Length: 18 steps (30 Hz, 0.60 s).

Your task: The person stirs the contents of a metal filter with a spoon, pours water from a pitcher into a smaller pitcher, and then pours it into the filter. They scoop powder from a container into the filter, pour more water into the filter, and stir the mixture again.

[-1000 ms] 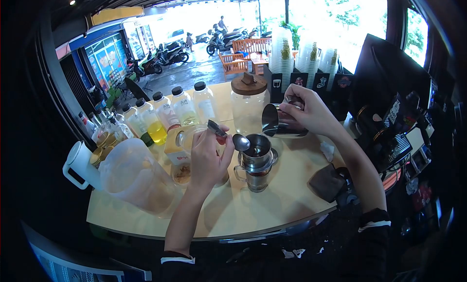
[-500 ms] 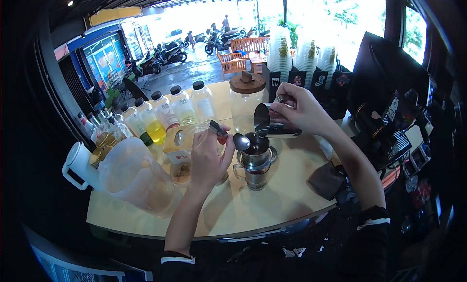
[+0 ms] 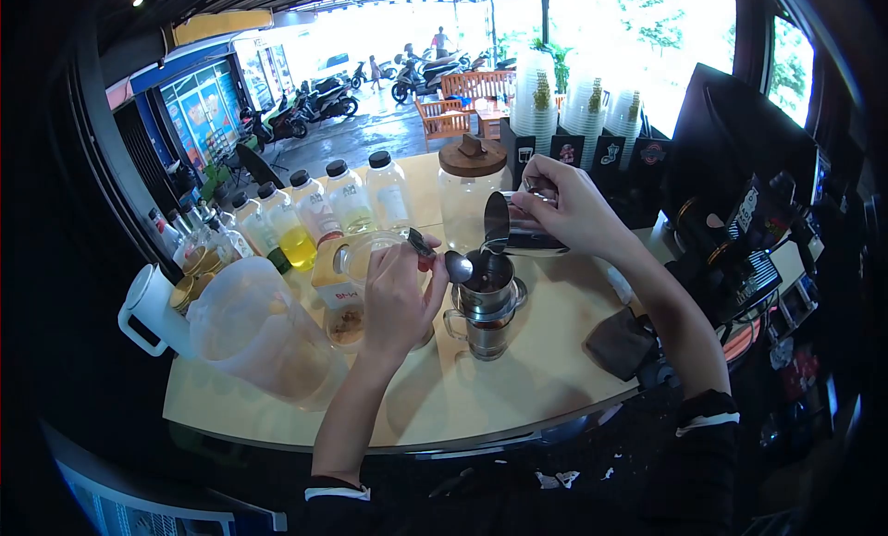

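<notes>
My right hand (image 3: 564, 208) grips a steel milk pitcher (image 3: 534, 241) by its handle side. The pitcher is tipped to the left, and a thin stream seems to fall from its lip into a metal drip coffee filter (image 3: 487, 300). That filter sits on a glass mug (image 3: 487, 340), its inside looking dark. In my closed left hand (image 3: 398, 300) is a spoon (image 3: 459, 267), its bowl just left of the filter's rim. A small dark and red piece (image 3: 422, 246) also shows at those fingers; I cannot make out what it is.
A large translucent jug (image 3: 254, 328) and a white pitcher (image 3: 148, 309) stand left. Capped bottles (image 3: 388, 194) and a wooden-lidded jar (image 3: 473, 161) line the back. Stacked plastic cups (image 3: 534, 101) rise behind. A dark cloth-like object (image 3: 622, 344) lies right, near black equipment (image 3: 721, 240).
The steel pitcher is tipped slightly differently, its lip still above the filter. My left hand and the spoon have hardly moved.
</notes>
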Each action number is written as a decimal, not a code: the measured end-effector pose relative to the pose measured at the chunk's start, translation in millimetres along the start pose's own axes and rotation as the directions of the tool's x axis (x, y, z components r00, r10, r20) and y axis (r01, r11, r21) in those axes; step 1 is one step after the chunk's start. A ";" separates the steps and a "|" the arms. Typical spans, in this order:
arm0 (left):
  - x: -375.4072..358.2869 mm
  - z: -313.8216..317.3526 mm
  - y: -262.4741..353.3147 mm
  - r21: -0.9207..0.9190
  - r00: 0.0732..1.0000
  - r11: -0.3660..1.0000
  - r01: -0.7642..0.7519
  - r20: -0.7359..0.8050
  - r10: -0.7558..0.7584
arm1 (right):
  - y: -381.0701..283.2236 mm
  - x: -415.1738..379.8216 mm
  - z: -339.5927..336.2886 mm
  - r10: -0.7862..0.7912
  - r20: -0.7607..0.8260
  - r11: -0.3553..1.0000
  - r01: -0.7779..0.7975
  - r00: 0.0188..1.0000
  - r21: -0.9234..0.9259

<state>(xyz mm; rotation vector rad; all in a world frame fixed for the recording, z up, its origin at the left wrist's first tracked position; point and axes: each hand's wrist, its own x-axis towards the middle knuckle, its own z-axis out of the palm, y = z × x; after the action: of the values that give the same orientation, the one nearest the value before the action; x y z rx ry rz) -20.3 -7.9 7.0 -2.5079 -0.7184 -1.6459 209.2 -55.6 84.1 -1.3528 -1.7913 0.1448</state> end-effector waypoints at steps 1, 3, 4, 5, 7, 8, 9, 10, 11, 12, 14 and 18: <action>0.1 0.3 0.3 0.008 1.000 1.000 -0.006 -0.001 0.006 | 1.5 -0.6 -0.1 -0.021 -0.019 0.999 0.022 1.000 0.026; 0.4 0.7 0.9 0.012 1.000 1.000 -0.014 -0.005 0.014 | 2.3 -2.0 -2.1 0.003 -0.020 1.000 -0.002 1.000 0.031; 0.9 1.0 1.4 0.015 1.000 1.000 -0.023 -0.008 0.023 | 2.9 -2.7 -3.4 0.028 -0.021 0.999 -0.027 0.999 0.036; 1.5 1.2 2.4 0.015 1.000 1.000 -0.023 -0.009 0.023 | 4.2 -3.6 -4.9 0.027 -0.021 0.999 -0.026 0.999 0.035; 3.2 1.3 4.5 0.020 1.000 1.000 -0.018 -0.005 0.018 | 7.2 -5.6 -7.1 -0.008 -0.046 1.000 0.009 0.999 0.008; 4.1 1.6 4.9 0.020 1.000 1.000 -0.020 -0.003 0.020 | 6.1 -7.3 -9.1 -0.007 -0.048 1.000 0.007 0.999 0.009; 5.3 2.1 5.2 0.045 0.999 0.998 -0.049 -0.006 0.049 | 3.7 -9.7 -12.2 0.032 -0.034 0.998 -0.030 0.999 0.063; 6.6 2.6 5.3 0.072 0.997 0.994 -0.078 -0.008 0.079 | 2.8 -11.9 -14.4 0.070 -0.017 0.991 -0.068 0.997 0.116; 7.4 3.3 4.9 0.071 0.997 0.994 -0.080 -0.006 0.081 | 4.2 -14.1 -15.7 0.072 -0.020 0.991 -0.069 0.997 0.117; 8.1 4.0 4.1 0.069 0.997 0.994 -0.082 0.004 0.082 | 6.6 -16.8 -17.3 0.132 -0.011 0.971 -0.127 0.991 0.204; 11.3 3.9 3.8 0.067 0.996 0.994 -0.086 0.017 0.085 | 17.2 -22.9 -20.0 0.192 0.001 0.939 -0.184 0.981 0.291; 18.8 1.5 5.4 -0.024 0.999 0.999 -0.049 0.014 0.049 | 74.9 -42.3 -7.5 0.237 -0.089 0.912 -0.190 0.967 0.365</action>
<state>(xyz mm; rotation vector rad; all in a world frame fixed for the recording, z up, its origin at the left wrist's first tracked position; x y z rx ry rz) -10.8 -5.7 24.0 -2.5345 -0.6374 -1.6321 270.5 -63.3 23.9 -1.2593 -1.4205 0.4646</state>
